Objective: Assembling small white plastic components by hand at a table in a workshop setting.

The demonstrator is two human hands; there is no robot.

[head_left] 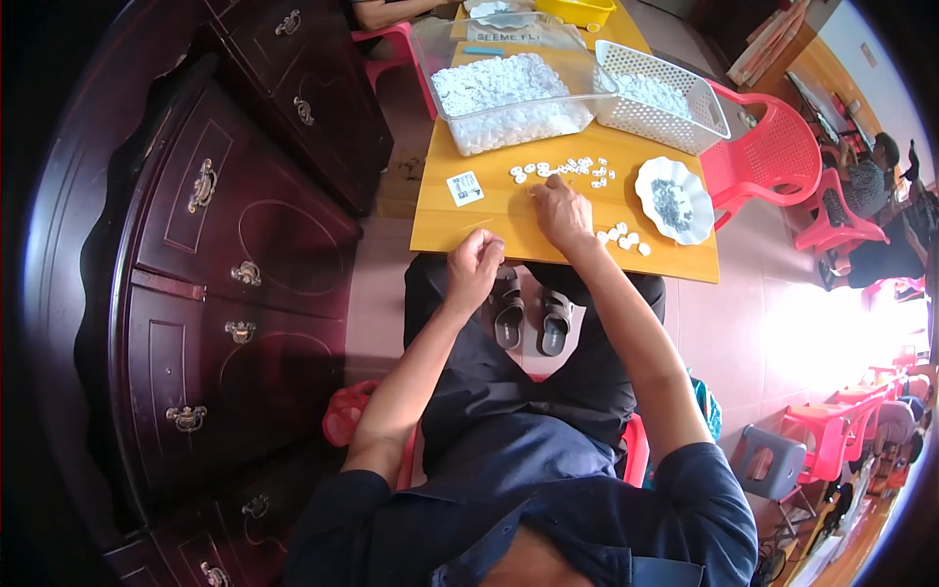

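My left hand (475, 266) is closed at the table's near edge, thumb against the curled fingers. Anything inside it is too small to make out. My right hand (563, 215) lies over the tabletop with its fingers bent and pointing down, just short of a loose row of small white plastic pieces (544, 170). Whether its fingertips pinch a piece is hidden. Several more white pieces (619, 236) lie beside my right wrist. Farther right, a scalloped white dish (700, 203) holds small dark grey bits (672, 204).
A clear bin (489, 139) full of white pieces and a white perforated basket (706, 129) stand behind. A printed white card (465, 189) lies left on the yellow table (440, 233). Dark cabinets (245, 225) line the left; a pink chair (768, 147) stands right. Other people sit farther off.
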